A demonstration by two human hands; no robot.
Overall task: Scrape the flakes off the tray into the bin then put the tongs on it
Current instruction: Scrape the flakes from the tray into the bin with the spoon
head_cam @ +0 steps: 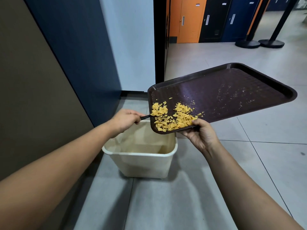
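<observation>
The right hand (201, 132) gripped the near edge of the dark tray (232, 90), tilted with its low corner over the cream bin (141, 156) on the floor. Yellow flakes (172, 117) lay heaped at that corner — the left hand (125, 120), fingers curled, held the black tongs (146, 116), tip touching the flakes

Grey tiled floor (274, 155) with dark grout lines. Left side: brown wall panel (33, 90), then dark blue panel (78, 52), then pale blue wall (131, 47) with a dark skirting at its foot. Black door frame (159, 39) beside it. Far back: row of lockers, orange (189, 20), black (214, 19), dark blue (239, 19). Two black stanchion posts with round bases (247, 44) (271, 43) stand just beside each other, top right.
</observation>
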